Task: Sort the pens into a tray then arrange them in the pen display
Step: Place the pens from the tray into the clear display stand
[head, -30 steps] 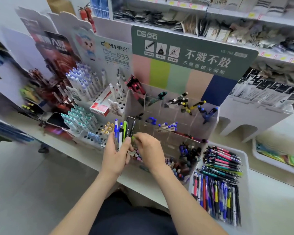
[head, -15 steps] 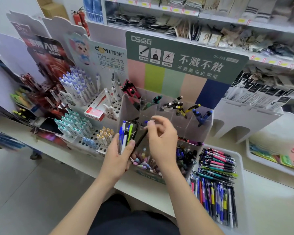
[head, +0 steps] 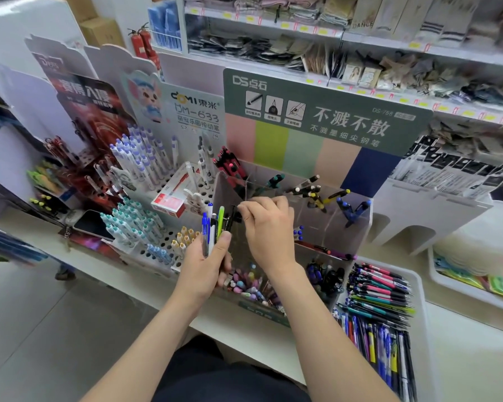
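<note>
My left hand (head: 204,268) grips a bundle of pens (head: 212,227) upright. Just right of it, my right hand (head: 269,230) pinches a black pen (head: 233,217) in front of the pen display (head: 224,192). The tray (head: 420,288) sits farther right.

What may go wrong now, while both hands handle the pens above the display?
1. The left hand grips the pen bundle low; pulling the black pen with the right hand may loosen others.
2. A dropped pen could fall into the wrong compartment of the clear display.
</note>
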Demonstrator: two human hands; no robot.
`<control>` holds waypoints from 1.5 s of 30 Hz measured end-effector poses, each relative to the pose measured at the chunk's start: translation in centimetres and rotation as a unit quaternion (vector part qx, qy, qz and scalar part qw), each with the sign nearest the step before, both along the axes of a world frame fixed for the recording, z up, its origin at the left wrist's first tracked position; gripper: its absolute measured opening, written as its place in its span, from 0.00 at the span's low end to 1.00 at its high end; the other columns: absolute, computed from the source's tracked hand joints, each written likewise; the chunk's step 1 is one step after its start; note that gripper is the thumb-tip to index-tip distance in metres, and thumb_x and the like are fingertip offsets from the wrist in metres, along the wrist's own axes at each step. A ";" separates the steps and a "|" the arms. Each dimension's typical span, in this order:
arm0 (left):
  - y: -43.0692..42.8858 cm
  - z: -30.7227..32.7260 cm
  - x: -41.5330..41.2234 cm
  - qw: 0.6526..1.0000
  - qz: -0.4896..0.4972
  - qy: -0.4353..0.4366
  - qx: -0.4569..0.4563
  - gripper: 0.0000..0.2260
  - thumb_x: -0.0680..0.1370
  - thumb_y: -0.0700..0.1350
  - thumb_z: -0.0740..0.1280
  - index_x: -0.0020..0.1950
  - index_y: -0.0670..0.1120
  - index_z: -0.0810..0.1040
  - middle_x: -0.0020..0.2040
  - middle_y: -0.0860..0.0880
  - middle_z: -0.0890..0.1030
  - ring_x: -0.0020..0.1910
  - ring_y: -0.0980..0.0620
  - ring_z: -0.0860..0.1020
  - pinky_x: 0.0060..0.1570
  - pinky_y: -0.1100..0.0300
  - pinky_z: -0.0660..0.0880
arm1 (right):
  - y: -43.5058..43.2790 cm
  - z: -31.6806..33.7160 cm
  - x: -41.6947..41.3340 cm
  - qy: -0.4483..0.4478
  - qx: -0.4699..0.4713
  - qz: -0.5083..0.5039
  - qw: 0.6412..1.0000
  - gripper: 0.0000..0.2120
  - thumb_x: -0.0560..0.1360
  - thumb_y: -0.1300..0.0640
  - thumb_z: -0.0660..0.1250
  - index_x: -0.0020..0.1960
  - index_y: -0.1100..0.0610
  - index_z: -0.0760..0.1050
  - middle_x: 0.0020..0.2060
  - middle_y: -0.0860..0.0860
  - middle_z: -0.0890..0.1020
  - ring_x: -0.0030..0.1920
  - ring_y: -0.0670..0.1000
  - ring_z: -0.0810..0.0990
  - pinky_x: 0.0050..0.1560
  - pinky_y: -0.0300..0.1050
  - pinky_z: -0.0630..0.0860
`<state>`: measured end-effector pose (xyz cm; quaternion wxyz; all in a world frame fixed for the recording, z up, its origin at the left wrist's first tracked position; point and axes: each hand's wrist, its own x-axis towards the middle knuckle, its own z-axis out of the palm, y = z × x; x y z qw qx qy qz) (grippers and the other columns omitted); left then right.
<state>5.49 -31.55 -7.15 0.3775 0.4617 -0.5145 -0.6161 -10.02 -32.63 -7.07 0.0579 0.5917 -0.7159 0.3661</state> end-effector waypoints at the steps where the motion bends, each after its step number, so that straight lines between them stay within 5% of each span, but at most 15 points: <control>1: -0.1 0.1 0.1 1.000 -0.002 0.004 0.004 0.20 0.85 0.53 0.65 0.58 0.34 0.73 0.36 0.42 0.77 0.23 0.51 0.68 0.22 0.63 0.65 | 0.2 0.2 0.0 -0.025 -0.001 -0.002 1.000 0.11 0.86 0.49 0.64 0.57 0.50 0.85 0.52 0.46 0.87 0.53 0.55 0.74 0.49 0.54 0.71; 5: -0.4 0.2 0.3 1.000 -0.024 0.012 -0.001 0.15 0.85 0.55 0.65 0.51 0.43 0.72 0.35 0.41 0.77 0.23 0.49 0.67 0.22 0.62 0.64 | 1.6 1.9 0.2 -0.151 0.044 0.048 0.986 0.12 0.86 0.46 0.64 0.63 0.47 0.83 0.49 0.41 0.85 0.53 0.50 0.73 0.55 0.50 0.67; 9: -0.6 0.2 0.3 0.999 -0.047 0.008 -0.017 0.16 0.84 0.55 0.65 0.48 0.43 0.72 0.35 0.39 0.79 0.22 0.48 0.66 0.23 0.61 0.62 | 1.5 3.8 -0.6 -0.334 0.077 0.064 0.937 0.05 0.81 0.53 0.72 0.56 0.48 0.85 0.45 0.41 0.86 0.49 0.44 0.84 0.55 0.51 0.81; 12: -0.4 0.0 0.6 0.998 -0.055 0.000 -0.015 0.20 0.83 0.57 0.67 0.48 0.39 0.73 0.34 0.40 0.78 0.21 0.49 0.66 0.23 0.62 0.61 | 1.3 5.0 -1.5 -0.410 0.029 0.024 0.911 0.05 0.82 0.57 0.69 0.55 0.50 0.83 0.44 0.45 0.86 0.45 0.45 0.85 0.52 0.49 0.83; 15: -0.5 -0.3 1.0 1.000 -0.018 -0.001 0.001 0.15 0.83 0.57 0.67 0.51 0.45 0.81 0.34 0.42 0.76 0.23 0.51 0.67 0.23 0.61 0.62 | 1.7 6.2 -1.6 -0.388 -0.134 -0.050 0.910 0.04 0.85 0.59 0.66 0.58 0.55 0.79 0.44 0.43 0.82 0.42 0.41 0.81 0.44 0.34 0.76; 18: -1.0 -0.5 1.3 1.000 0.014 -0.004 0.000 0.17 0.84 0.54 0.67 0.54 0.40 0.79 0.34 0.44 0.75 0.24 0.52 0.68 0.24 0.61 0.65 | 1.8 6.0 -0.9 -0.325 -0.211 -0.060 0.920 0.05 0.85 0.61 0.66 0.60 0.58 0.78 0.47 0.48 0.82 0.45 0.46 0.82 0.46 0.36 0.76; 22: -2.5 0.0 1.4 1.000 -0.005 -0.003 -0.027 0.11 0.86 0.50 0.67 0.51 0.43 0.73 0.35 0.42 0.76 0.24 0.49 0.67 0.25 0.58 0.65 | 1.0 3.0 0.1 -0.221 -0.133 -0.010 0.966 0.07 0.84 0.63 0.69 0.61 0.59 0.80 0.49 0.48 0.85 0.47 0.44 0.83 0.50 0.40 0.80; 26: -4.2 1.0 1.6 0.999 -0.042 0.008 -0.030 0.03 0.86 0.43 0.65 0.56 0.45 0.73 0.37 0.42 0.77 0.24 0.49 0.66 0.22 0.59 0.63 | 0.3 0.3 1.2 -0.099 0.002 -0.009 0.995 0.06 0.82 0.57 0.71 0.58 0.51 0.84 0.50 0.45 0.86 0.54 0.51 0.79 0.53 0.56 0.77; 29: -5.4 1.7 1.9 0.998 -0.058 0.017 -0.027 0.02 0.86 0.41 0.65 0.58 0.44 0.74 0.38 0.42 0.76 0.23 0.50 0.66 0.21 0.61 0.63 | 0.1 0.5 1.8 -0.013 0.029 -0.056 0.998 0.07 0.82 0.54 0.70 0.57 0.49 0.86 0.52 0.45 0.85 0.56 0.54 0.75 0.50 0.53 0.72; 31: -6.1 2.1 2.1 0.997 -0.070 0.023 -0.022 0.04 0.86 0.40 0.65 0.60 0.43 0.75 0.37 0.42 0.76 0.23 0.51 0.66 0.21 0.62 0.63 | 0.3 1.6 2.5 -0.074 0.020 -0.058 0.995 0.10 0.84 0.53 0.66 0.61 0.49 0.85 0.54 0.44 0.85 0.57 0.50 0.76 0.53 0.52 0.73; 34: -7.1 2.5 2.1 0.993 -0.112 0.031 -0.014 0.06 0.85 0.39 0.66 0.61 0.41 0.76 0.37 0.42 0.76 0.22 0.52 0.66 0.20 0.63 0.63 | 0.7 3.8 3.5 -0.319 0.026 -0.029 0.947 0.11 0.85 0.52 0.66 0.65 0.49 0.83 0.51 0.41 0.86 0.53 0.42 0.82 0.55 0.38 0.77; 36: -7.4 2.7 2.0 0.990 -0.138 0.030 -0.018 0.06 0.84 0.38 0.67 0.60 0.40 0.77 0.36 0.41 0.76 0.22 0.53 0.67 0.20 0.63 0.64 | 0.9 4.4 3.6 -0.392 0.029 -0.025 0.919 0.09 0.83 0.54 0.69 0.62 0.48 0.83 0.46 0.43 0.87 0.50 0.43 0.85 0.53 0.41 0.80; 39: -7.7 2.8 1.6 0.985 -0.166 0.025 -0.025 0.05 0.85 0.41 0.67 0.60 0.42 0.79 0.36 0.41 0.79 0.23 0.51 0.67 0.22 0.62 0.65 | 1.3 4.8 3.4 -0.419 0.014 -0.058 0.906 0.07 0.82 0.57 0.71 0.58 0.47 0.83 0.45 0.45 0.87 0.49 0.45 0.85 0.53 0.49 0.82; 42: -8.0 2.3 1.5 0.987 -0.160 0.018 -0.021 0.05 0.86 0.42 0.66 0.59 0.43 0.79 0.37 0.43 0.78 0.24 0.52 0.67 0.22 0.62 0.64 | 1.7 5.6 3.3 -0.436 -0.152 -0.156 0.873 0.06 0.84 0.60 0.67 0.58 0.51 0.80 0.45 0.47 0.85 0.43 0.45 0.83 0.46 0.45 0.80; 45: -8.4 1.8 1.9 0.988 -0.153 0.023 -0.013 0.05 0.86 0.40 0.64 0.60 0.46 0.77 0.38 0.43 0.76 0.25 0.51 0.63 0.21 0.61 0.60 | 1.8 6.2 3.1 -0.353 -0.275 -0.230 0.864 0.05 0.85 0.61 0.65 0.61 0.57 0.76 0.46 0.49 0.81 0.43 0.45 0.80 0.46 0.38 0.76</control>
